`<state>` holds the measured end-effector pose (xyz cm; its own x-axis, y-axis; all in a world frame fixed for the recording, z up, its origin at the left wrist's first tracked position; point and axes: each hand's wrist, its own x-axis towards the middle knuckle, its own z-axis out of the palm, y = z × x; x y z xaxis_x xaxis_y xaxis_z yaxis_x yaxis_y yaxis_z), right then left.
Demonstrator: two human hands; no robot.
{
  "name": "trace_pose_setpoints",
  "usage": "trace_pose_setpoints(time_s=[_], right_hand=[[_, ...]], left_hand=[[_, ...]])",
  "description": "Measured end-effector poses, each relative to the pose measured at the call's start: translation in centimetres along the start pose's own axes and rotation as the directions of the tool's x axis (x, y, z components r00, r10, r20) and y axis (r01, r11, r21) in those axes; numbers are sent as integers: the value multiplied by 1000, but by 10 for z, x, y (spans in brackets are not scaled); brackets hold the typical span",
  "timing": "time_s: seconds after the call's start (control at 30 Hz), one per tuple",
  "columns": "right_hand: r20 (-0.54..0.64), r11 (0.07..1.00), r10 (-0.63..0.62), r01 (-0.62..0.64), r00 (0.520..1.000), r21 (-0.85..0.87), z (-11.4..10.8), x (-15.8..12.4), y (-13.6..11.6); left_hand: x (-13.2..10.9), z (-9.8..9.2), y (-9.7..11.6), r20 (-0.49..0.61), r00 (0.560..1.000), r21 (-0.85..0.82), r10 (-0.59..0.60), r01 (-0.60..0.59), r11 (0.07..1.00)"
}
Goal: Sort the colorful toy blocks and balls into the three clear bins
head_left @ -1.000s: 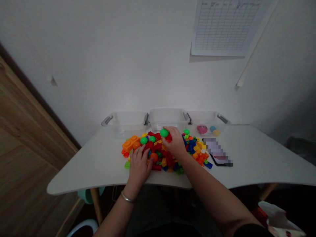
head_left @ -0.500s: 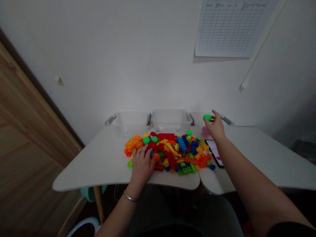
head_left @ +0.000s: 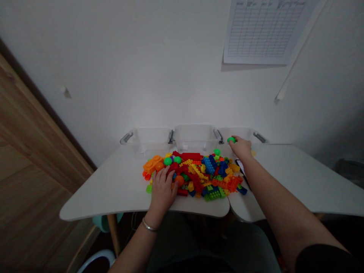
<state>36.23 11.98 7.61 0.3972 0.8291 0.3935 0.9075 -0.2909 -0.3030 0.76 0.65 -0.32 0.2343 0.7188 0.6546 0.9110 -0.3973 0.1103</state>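
My right hand (head_left: 241, 148) reaches into the right clear bin (head_left: 247, 132) with its fingers closed on a green ball (head_left: 231, 140). My left hand (head_left: 163, 189) lies flat with fingers spread on the left part of a pile of colourful plastic bricks (head_left: 199, 175), touching an orange ball (head_left: 179, 180). Two more green balls (head_left: 172, 160) and an orange ball (head_left: 159, 166) lie at the pile's left end. A further green ball (head_left: 217, 152) sits at the pile's far edge.
Three clear bins stand side by side against the wall: the left bin (head_left: 145, 137), the middle bin (head_left: 195, 135) and the right one. A phone (head_left: 241, 168) lies under my right forearm. The white table (head_left: 113, 185) has a rounded front edge. A wooden door (head_left: 31, 163) is at the left.
My right hand carried the green ball from the pile's middle over to the right bin and has now lowered into it. My left hand stayed on the pile.
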Motion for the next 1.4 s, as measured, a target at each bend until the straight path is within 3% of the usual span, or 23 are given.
trace_pose_setpoints(time_s=[0.23,0.4,0.47,0.53,0.63,0.73,0.8,0.9,1.0,1.23,1.4], right_hand=[[112,982,-50,70,992,-176,-6,-2,-3],[118,983,-87,105,989,-150,-11,-10,-7],[40,986,-126,130,991,-106,-17,-17,-13],[-114,981,-195,193,974,-23,-24,-26,-22],[-337,904,-313,388,888,181,-38,-48,-41],[-410,787,-382,524,828,325,-47,-83,-63],[-377,732,-457,582,806,355,-46,-112,-77],[-235,629,-630,663,740,406,-37,-152,-96],[-118,587,-704,667,701,459,-21,-179,-109],[-19,579,-758,686,652,441,7,-191,-119],[-49,588,-745,690,665,423,16,-193,-122]], left_hand=[[0,1,-1,2,1000,-4,-1,1,1000],[0,0,1,-8,1000,-11,-8,8,1000],[0,0,1,-16,1000,-9,-14,14,1000],[0,0,1,-17,1000,-8,-15,15,1000],[0,-1,1,-14,1000,-4,-10,10,1000],[0,-2,2,-13,1000,7,-4,4,1000],[0,-3,2,-13,1000,16,-5,6,1000],[-1,-3,2,-20,1000,31,-13,14,999],[0,-2,2,-16,1000,41,-12,13,999],[0,-2,2,-30,998,92,-56,58,994],[1,-2,2,-3,998,139,-56,56,989]])
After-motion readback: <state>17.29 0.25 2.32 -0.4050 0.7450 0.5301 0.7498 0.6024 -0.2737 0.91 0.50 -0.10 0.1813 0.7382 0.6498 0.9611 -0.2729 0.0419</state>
